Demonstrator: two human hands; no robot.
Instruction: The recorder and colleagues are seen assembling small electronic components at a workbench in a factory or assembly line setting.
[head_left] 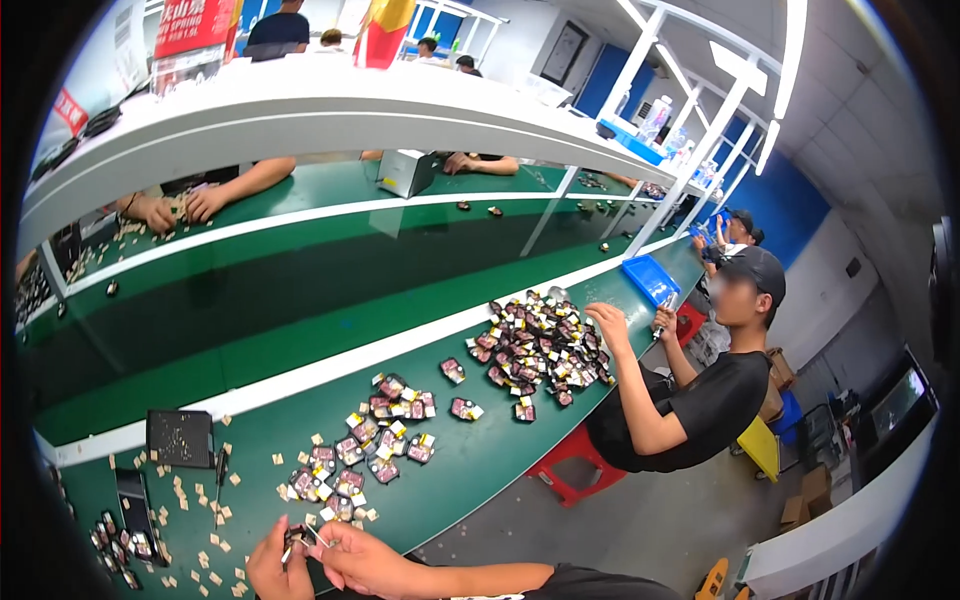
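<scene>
At the near edge of the green bench, my left hand (272, 562) is closed around a small black part (295, 538). My right hand (352, 558) meets it there, its fingers pinching a thin pale, stick-like piece (318, 538) against that part. My fingers cover much of both. Just beyond my hands lies a loose group of small black-and-pink modules (385, 468) with white and yellow tabs. Small beige squares (180, 492) are scattered to the left, around a dark phone-like slab (134, 500) and a slim black tool (220, 468).
A black tray (180, 438) holds tiny bits at the back left. More black parts (115, 548) lie at the left edge. A large module heap (540, 345) sits before a seated co-worker (700, 400), near a blue tray (650, 280). A white shelf (330, 125) spans above the conveyor belt (270, 350).
</scene>
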